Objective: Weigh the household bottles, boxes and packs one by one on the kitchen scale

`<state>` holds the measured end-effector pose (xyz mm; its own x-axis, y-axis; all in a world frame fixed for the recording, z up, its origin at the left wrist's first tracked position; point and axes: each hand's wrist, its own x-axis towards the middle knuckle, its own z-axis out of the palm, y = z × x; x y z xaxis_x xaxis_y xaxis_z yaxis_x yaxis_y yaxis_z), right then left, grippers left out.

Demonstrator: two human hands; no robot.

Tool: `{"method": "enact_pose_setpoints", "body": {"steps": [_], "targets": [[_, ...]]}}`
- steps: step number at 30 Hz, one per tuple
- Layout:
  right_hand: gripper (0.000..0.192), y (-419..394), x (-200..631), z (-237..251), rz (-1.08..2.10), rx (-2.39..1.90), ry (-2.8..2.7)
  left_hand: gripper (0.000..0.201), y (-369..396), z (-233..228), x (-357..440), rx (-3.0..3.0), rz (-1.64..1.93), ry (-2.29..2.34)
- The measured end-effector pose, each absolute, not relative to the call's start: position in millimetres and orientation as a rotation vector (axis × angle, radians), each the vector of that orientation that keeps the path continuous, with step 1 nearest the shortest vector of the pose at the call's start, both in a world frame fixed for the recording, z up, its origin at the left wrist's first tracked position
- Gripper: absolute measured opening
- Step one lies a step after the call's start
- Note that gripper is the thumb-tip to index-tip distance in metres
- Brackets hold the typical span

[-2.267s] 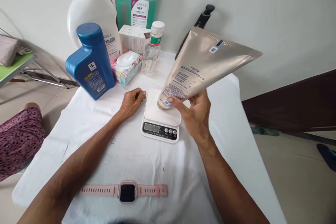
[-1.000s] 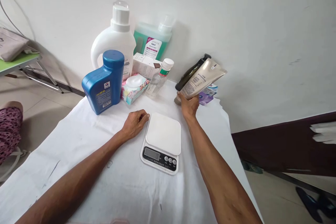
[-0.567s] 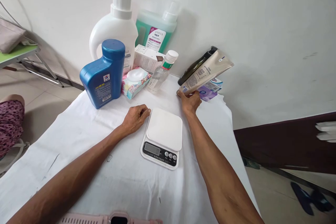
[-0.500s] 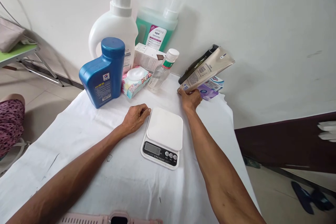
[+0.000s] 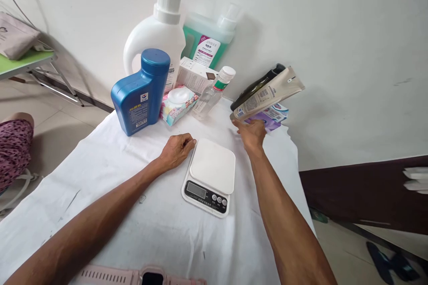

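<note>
Right hand (image 5: 253,134) now off the beige tube (image 5: 267,94) beyond the scale (image 5: 211,173), fingers loose; left hand (image 5: 176,150) curled, empty, beside it.

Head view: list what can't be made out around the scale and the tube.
- Scale: display too small to read.
- Tube: print too small; cap end hidden by right hand.
- Dark bottle: mostly behind the tube.
- Pink watch: cut off by the bottom edge.

Beige squeeze tube (image 5: 267,94): printed label, tilted, cap-end down, leaning on dark bottle (image 5: 257,86).
</note>
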<state>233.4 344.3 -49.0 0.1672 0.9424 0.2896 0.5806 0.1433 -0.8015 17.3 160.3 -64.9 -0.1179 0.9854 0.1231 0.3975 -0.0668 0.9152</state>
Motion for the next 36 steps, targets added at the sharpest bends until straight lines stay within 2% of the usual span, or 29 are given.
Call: {"method": "enact_pose_setpoints", "body": {"steps": [9, 18, 25, 31, 36], "targets": [[0.088, 318, 160, -3, 0.797, -1.142, -1.804, 0.03, 159, -64, 17, 1.519, 1.173, 1.585], [0.056, 331, 118, -20, 0.589, -1.415, -1.757, 0.029, 162, -67, 18, 1.534, 1.174, 1.573], [0.053, 307, 150, -20, 0.539, -1.361, -1.736, 0.028, 161, -68, 17, 1.544, 1.167, 1.574], [0.049, 259, 197, 13, 0.593, -1.21, -1.69, 0.029, 161, -68, 17, 1.567, 1.174, 1.592], [0.046, 208, 227, 49, 0.551, -1.243, -1.756, 0.03, 160, -66, 17, 1.545, 1.176, 1.579]]}}
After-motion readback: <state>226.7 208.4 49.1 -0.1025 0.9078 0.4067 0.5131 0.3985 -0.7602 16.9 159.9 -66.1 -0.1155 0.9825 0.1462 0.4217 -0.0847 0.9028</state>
